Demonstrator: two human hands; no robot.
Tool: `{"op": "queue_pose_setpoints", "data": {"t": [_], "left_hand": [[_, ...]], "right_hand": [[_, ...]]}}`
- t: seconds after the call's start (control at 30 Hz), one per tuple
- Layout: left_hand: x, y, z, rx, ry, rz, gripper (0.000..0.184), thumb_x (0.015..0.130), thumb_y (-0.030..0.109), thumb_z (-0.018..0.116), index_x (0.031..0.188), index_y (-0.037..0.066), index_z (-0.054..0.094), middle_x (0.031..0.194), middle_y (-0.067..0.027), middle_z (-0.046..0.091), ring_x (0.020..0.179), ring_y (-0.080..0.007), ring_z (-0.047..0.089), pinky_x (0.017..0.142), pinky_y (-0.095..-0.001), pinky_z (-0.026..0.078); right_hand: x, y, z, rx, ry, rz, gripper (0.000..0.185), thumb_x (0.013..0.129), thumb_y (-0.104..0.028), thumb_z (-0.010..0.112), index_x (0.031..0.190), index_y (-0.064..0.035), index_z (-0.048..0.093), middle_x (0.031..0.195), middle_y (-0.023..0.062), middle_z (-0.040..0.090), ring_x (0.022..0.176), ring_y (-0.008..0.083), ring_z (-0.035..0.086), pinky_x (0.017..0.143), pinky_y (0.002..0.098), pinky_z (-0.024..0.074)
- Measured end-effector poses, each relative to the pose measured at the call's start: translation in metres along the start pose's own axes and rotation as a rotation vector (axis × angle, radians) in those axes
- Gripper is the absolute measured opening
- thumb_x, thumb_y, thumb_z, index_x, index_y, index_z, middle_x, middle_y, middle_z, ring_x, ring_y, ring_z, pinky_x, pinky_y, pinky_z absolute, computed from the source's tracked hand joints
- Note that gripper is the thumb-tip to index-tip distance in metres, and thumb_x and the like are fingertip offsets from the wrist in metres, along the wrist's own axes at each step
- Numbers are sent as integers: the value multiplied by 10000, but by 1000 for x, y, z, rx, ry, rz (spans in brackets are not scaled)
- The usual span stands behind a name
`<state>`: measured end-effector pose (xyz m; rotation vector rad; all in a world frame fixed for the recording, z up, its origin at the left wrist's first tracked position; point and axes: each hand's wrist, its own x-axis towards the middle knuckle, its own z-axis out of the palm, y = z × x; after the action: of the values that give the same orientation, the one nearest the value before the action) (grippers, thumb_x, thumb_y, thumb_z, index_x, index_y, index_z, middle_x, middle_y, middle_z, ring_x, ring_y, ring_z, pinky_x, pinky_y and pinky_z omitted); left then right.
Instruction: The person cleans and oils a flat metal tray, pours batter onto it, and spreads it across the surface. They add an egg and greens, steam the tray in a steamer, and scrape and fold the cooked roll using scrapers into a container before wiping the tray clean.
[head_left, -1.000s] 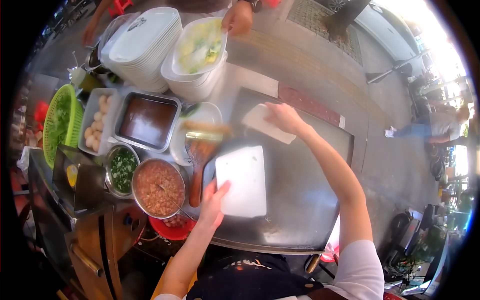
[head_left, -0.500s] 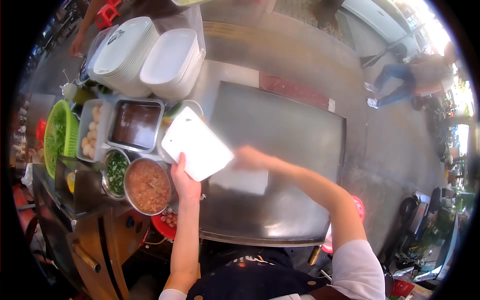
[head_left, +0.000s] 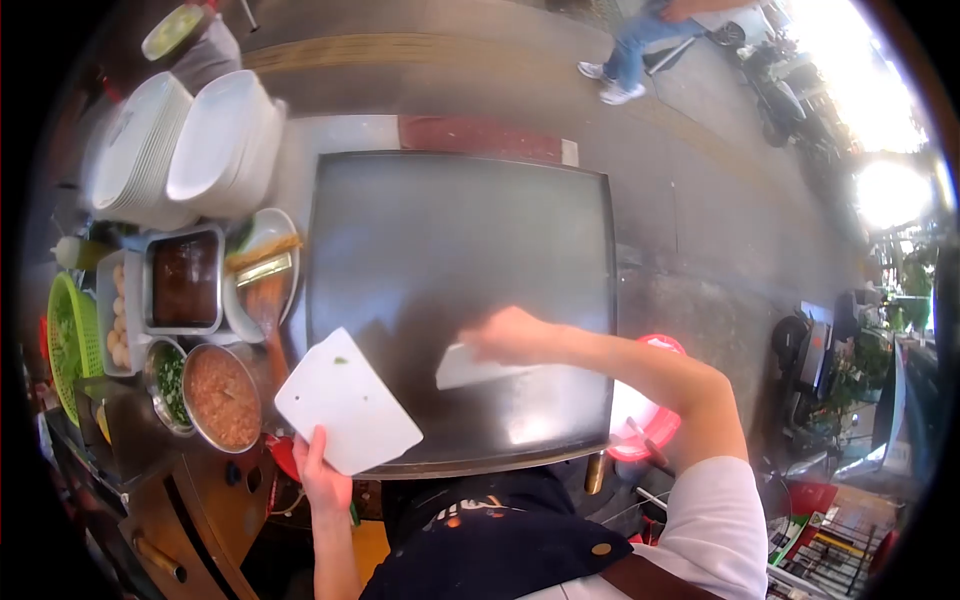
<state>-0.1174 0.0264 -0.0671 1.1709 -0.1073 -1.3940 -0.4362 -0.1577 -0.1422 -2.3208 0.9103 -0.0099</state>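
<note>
My left hand (head_left: 325,480) grips the lower left edge of a white rectangular plate (head_left: 350,405), thumb on top. The plate is tilted toward me, with a green scrap and small dark specks or holes on it. Over the flat metal griddle (head_left: 460,230), my right hand (head_left: 508,336) is closed, its fingers curled downward and slightly blurred. What it holds, if anything, is hidden. Just below those fingers lies a pale, flat patch (head_left: 480,368) on the griddle; I cannot tell whether it is a sheet or a reflection.
Left of the griddle stand a bowl of minced meat (head_left: 222,398), chopped greens (head_left: 172,385), a tray of brown sauce (head_left: 185,280), eggs (head_left: 119,320) and a dish (head_left: 290,235) with wooden-handled tools. Stacked white plates (head_left: 225,140) rise behind. A red-rimmed basin (head_left: 640,405) is at right.
The view has shifted right. My left hand has brought the plate lower, nearer the griddle's front left corner. My right hand still hovers over the griddle, now separated from the plate.
</note>
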Motion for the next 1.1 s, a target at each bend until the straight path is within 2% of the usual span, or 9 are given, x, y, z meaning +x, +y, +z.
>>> {"op": "queue_pose_setpoints", "data": {"t": [0.17, 0.27, 0.37, 0.4, 0.6, 0.77, 0.8, 1.0, 1.1], "left_hand": [[-56, -16, -26, 58, 69, -56, 435, 928, 77, 483, 1351, 16, 404, 1299, -113, 506, 1201, -246, 491, 1030, -417, 377], [-91, -33, -51, -22, 184, -91, 460, 899, 141, 516, 1340, 46, 423, 1290, -87, 515, 1203, -255, 485, 1034, -426, 366], [-118, -44, -86, -138, 281, -104, 506, 849, 171, 533, 1333, 57, 436, 1283, -86, 518, 1204, -264, 481, 1043, -437, 353], [-127, -44, -98, -141, 281, -91, 510, 841, 174, 532, 1329, 55, 439, 1284, -86, 517, 1205, -264, 480, 1043, -437, 352], [-133, -35, -148, -122, 257, -4, 514, 825, 176, 524, 1310, 27, 443, 1284, -90, 514, 1212, -266, 473, 1046, -430, 350], [-108, -25, -160, -90, 134, -19, 519, 826, 160, 518, 1324, 40, 429, 1306, -89, 492, 1237, -258, 447, 1059, -438, 331], [-108, -23, -162, -81, 121, -27, 507, 827, 159, 516, 1314, 42, 438, 1301, -86, 495, 1235, -256, 447, 1059, -437, 329], [-151, -25, -203, -117, 125, -32, 425, 825, 151, 510, 1240, 61, 507, 1257, -64, 529, 1203, -241, 474, 1047, -428, 335], [-161, -34, -222, -176, 127, -76, 416, 819, 144, 509, 1229, 73, 522, 1234, -57, 550, 1203, -242, 475, 1047, -425, 332]], "right_hand": [[45, 139, -143, -608, 105, 276, 203, 794, -169, 601, 987, -188, 660, 838, 104, 682, 769, 310, 667, 662, 425, 539], [30, 184, -192, -371, 6, 593, 235, 722, -126, 673, 951, -88, 709, 901, 155, 699, 834, 304, 678, 711, 403, 545], [-17, 131, -144, -363, -439, 399, 210, 681, -182, 721, 809, -16, 702, 795, 159, 694, 780, 320, 679, 673, 414, 542], [-50, 132, -100, -416, -369, 56, 153, 689, -141, 706, 787, -25, 698, 775, 157, 686, 772, 295, 686, 654, 395, 548], [-188, -21, 3, -488, -456, -19, 80, 711, -67, 613, 701, -44, 689, 739, 133, 681, 742, 301, 687, 644, 390, 551], [-107, 4, -78, -668, -393, 276, 138, 735, -127, 595, 801, -93, 710, 729, 146, 674, 704, 321, 673, 629, 423, 552], [-94, 77, -62, -528, -219, 223, 150, 754, -142, 633, 848, -59, 716, 769, 164, 686, 716, 319, 679, 653, 408, 553], [-159, -17, 21, -53, -663, 503, 308, 729, -231, 735, 864, 41, 682, 807, 186, 680, 775, 322, 659, 724, 409, 525], [-206, -45, 34, 19, -439, 491, 270, 759, -208, 709, 835, 48, 677, 738, 201, 664, 711, 302, 668, 678, 397, 528]]}}
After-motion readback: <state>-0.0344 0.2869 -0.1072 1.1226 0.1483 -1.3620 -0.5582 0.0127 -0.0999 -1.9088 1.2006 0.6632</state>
